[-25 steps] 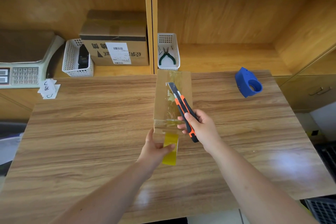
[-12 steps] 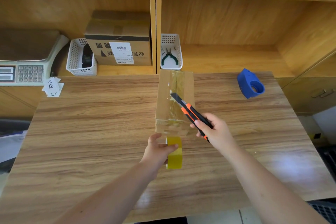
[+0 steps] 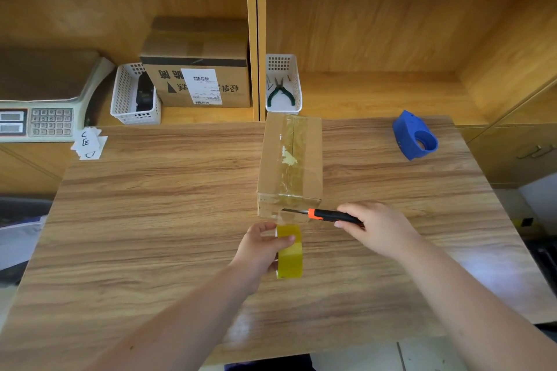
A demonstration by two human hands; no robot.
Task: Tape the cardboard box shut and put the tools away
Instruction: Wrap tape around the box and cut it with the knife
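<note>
- The left hand (image 3: 260,245) is gripping a yellowish roll of clear packing tape (image 3: 290,253), fingers curled round its rim, holding it on edge just in front of the box's near end.
- The right hand (image 3: 378,230) is gripping an orange-and-black utility knife (image 3: 327,215), its blade extended and lying level against the box's near face, just above the roll.
- The small brown cardboard box (image 3: 271,166) is sitting mid-way across the wood-grain counter (image 3: 150,205), with a strip of clear tape (image 3: 294,166) running along its top seam and down over the near edge.
- The step in hand appears to be cutting the strip free of the roll, so the sealing is likely nearing its end.
- The next move is calling for taut tape and a short draw of the blade across it, clear of the left fingers and without scoring the cardboard.
- Further out, a blue plastic tape dispenser (image 3: 417,135) is lying at the counter's far right, and a white plastic basket (image 3: 297,69) holding green-handled pliers (image 3: 280,90) is standing on the shelf just behind the box, probably where the tools are going.
</note>
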